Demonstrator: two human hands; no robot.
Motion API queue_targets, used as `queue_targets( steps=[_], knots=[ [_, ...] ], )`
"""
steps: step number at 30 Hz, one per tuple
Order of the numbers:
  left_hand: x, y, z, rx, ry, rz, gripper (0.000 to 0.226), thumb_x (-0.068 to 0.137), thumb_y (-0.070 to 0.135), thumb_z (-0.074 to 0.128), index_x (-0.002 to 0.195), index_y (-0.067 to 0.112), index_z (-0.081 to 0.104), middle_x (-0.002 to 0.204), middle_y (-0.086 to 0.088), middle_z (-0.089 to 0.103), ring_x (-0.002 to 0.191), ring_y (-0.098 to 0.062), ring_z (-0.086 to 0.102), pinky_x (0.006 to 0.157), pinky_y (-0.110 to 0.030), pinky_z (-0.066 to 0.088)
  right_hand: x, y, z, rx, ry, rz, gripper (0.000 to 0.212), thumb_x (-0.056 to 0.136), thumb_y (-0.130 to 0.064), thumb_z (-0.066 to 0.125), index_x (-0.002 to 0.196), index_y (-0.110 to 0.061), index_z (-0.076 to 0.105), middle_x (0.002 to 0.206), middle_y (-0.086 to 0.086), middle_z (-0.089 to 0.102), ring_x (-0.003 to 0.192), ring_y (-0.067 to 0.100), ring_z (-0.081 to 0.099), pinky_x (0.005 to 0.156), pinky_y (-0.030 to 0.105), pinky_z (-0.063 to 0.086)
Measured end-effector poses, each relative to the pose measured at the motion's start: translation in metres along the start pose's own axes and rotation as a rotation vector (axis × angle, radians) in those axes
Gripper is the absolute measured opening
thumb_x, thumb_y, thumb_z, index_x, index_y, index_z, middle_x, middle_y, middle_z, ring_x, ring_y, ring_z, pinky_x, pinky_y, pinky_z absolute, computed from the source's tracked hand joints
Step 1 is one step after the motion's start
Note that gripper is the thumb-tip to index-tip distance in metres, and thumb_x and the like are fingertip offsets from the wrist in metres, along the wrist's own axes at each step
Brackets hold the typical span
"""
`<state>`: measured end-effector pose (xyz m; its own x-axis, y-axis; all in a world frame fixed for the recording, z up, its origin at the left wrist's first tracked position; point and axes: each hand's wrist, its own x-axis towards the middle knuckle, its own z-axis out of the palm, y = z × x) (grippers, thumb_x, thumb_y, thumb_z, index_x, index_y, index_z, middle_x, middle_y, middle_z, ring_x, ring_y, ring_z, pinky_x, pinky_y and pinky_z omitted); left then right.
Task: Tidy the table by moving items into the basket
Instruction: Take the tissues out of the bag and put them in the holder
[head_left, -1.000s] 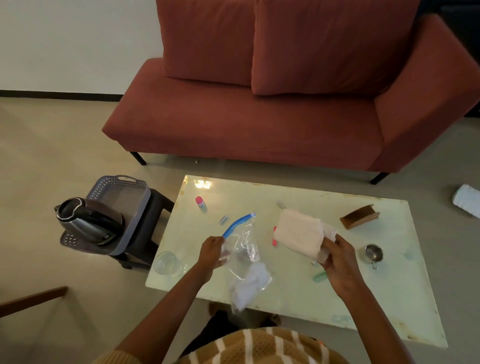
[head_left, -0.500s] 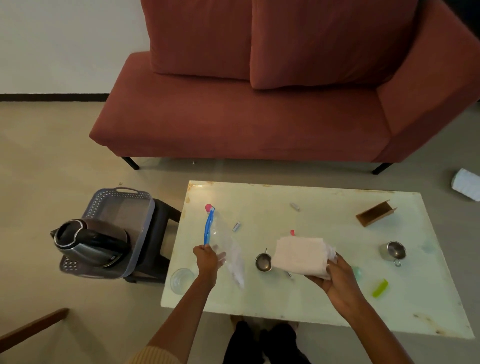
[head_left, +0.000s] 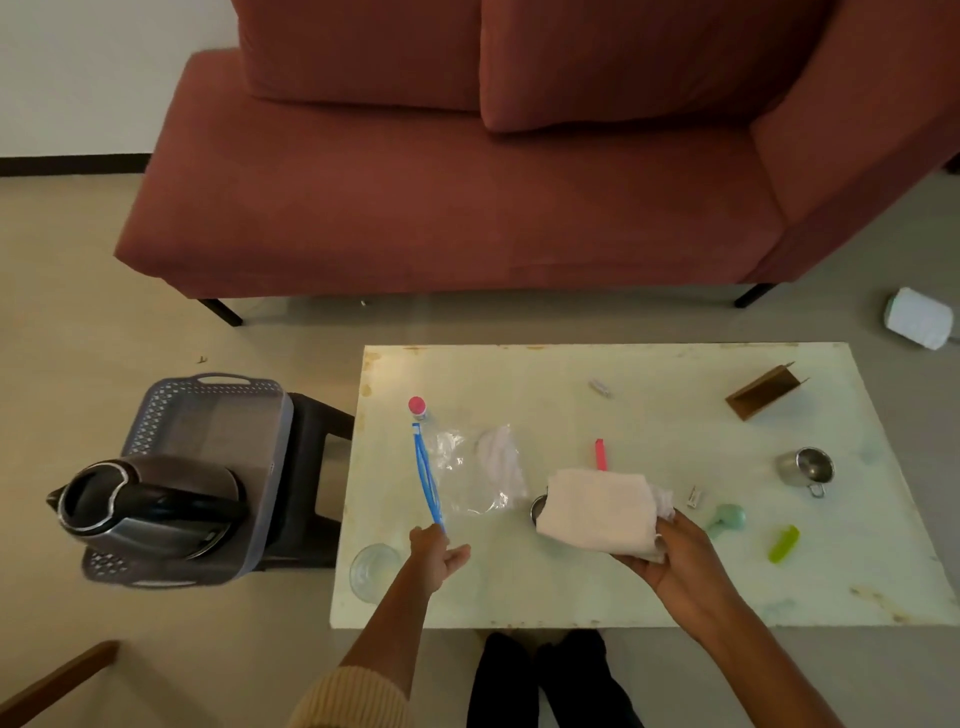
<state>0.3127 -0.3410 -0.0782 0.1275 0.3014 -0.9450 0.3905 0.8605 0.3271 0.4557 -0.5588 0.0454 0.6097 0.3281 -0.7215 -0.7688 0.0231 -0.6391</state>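
A grey perforated basket sits on a dark stool left of the pale table, with a black and steel kettle in it. My left hand pinches the near end of the blue zip strip of a clear plastic bag. The bag lies spread on the table with a white cloth inside. My right hand holds a folded white towel just above the table. The towel partly hides a small steel cup.
On the table are a pink-capped bottle, a pink marker, a steel cup, a brown card stand, green bits and a glass at the near left corner. A red sofa stands behind.
The plastic bag hung from my left hand before; now it lies flat on the table, its zip strip pointing away from me. The towel stays in my right hand.
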Motion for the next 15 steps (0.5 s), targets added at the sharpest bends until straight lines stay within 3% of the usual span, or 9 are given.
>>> queue_targets(
  steps=[2, 4, 6, 8, 10, 11, 13, 15],
  knots=[
    [-0.009, -0.001, -0.007, 0.011, 0.010, -0.037, 0.036, 0.096, 0.011, 0.043, 0.130, 0.000, 0.035, 0.102, -0.016, 0.039, 0.073, -0.032, 0.056, 0.065, -0.034, 0.054, -0.004, -0.003, 0.009, 0.016, -0.046, 0.015, 0.027, 0.094, -0.009, 0.044, 0.115, -0.010, 0.063, 0.107, 0.010, 0.070, 0.098, 0.028, 0.065, 0.068, 0.037, 0.060],
    [-0.022, 0.000, -0.007, -0.024, 0.017, -0.037, 0.042, 0.096, 0.013, 0.044, 0.135, 0.001, 0.035, 0.090, -0.012, 0.040, 0.093, -0.036, 0.058, 0.079, -0.038, 0.052, -0.009, -0.009, 0.017, 0.024, -0.093, 0.018, 0.032, 0.094, -0.010, 0.044, 0.123, -0.012, 0.059, 0.117, 0.010, 0.067, 0.108, 0.029, 0.062, 0.081, 0.042, 0.058],
    [-0.041, -0.001, -0.001, -0.012, 0.000, 0.018, 0.044, 0.095, 0.012, 0.044, 0.137, 0.004, 0.035, 0.095, -0.011, 0.044, 0.101, -0.033, 0.057, 0.082, -0.039, 0.048, -0.018, -0.020, 0.025, 0.012, -0.132, -0.032, 0.034, 0.095, -0.014, 0.044, 0.127, -0.015, 0.056, 0.121, 0.007, 0.065, 0.113, 0.028, 0.059, 0.089, 0.045, 0.053],
    [-0.066, -0.005, 0.012, -0.002, -0.092, 0.033, 0.041, 0.095, 0.017, 0.046, 0.135, 0.007, 0.039, 0.111, -0.012, 0.051, 0.094, -0.028, 0.056, 0.078, -0.038, 0.046, -0.033, -0.029, 0.034, -0.130, -0.099, -0.156, 0.027, 0.094, -0.020, 0.048, 0.116, -0.021, 0.064, 0.110, 0.001, 0.069, 0.103, 0.024, 0.061, 0.082, 0.037, 0.056],
    [-0.096, -0.008, 0.026, -0.048, -0.332, -0.045, 0.046, 0.094, 0.034, 0.049, 0.133, 0.010, 0.044, 0.128, -0.015, 0.054, 0.107, -0.032, 0.056, 0.087, -0.043, 0.046, -0.051, -0.034, 0.041, -0.431, -0.012, -0.363, 0.022, 0.091, -0.014, 0.056, 0.094, -0.034, 0.066, 0.089, -0.006, 0.070, 0.083, 0.014, 0.062, 0.064, 0.017, 0.052],
    [-0.110, -0.007, 0.031, -0.064, -0.502, -0.078, 0.053, 0.092, 0.046, 0.048, 0.132, 0.013, 0.047, 0.131, -0.016, 0.055, 0.113, -0.034, 0.056, 0.092, -0.046, 0.046, -0.059, -0.034, 0.041, -0.613, -0.010, -0.471, 0.032, 0.089, -0.008, 0.057, 0.089, -0.039, 0.063, 0.086, -0.005, 0.071, 0.077, 0.011, 0.061, 0.060, 0.013, 0.049],
    [-0.133, -0.004, 0.041, -0.054, -0.808, -0.071, 0.069, 0.087, 0.065, 0.038, 0.135, 0.017, 0.047, 0.136, -0.015, 0.053, 0.124, -0.035, 0.051, 0.103, -0.054, 0.040, -0.080, -0.026, 0.044, -0.962, -0.132, -0.680, 0.045, 0.085, 0.002, 0.058, 0.099, -0.040, 0.063, 0.101, 0.000, 0.072, 0.086, 0.011, 0.062, 0.072, 0.019, 0.049],
    [-0.155, 0.003, 0.049, -0.084, -0.967, -0.022, 0.078, 0.084, 0.070, 0.037, 0.142, 0.018, 0.037, 0.140, -0.015, 0.048, 0.127, -0.032, 0.049, 0.109, -0.052, 0.033, -0.095, -0.016, 0.040, -1.294, -0.276, -0.938, 0.042, 0.078, -0.002, 0.065, 0.112, -0.027, 0.066, 0.126, -0.010, 0.059, 0.116, 0.003, 0.053, 0.099, 0.017, 0.040]
  ],
)
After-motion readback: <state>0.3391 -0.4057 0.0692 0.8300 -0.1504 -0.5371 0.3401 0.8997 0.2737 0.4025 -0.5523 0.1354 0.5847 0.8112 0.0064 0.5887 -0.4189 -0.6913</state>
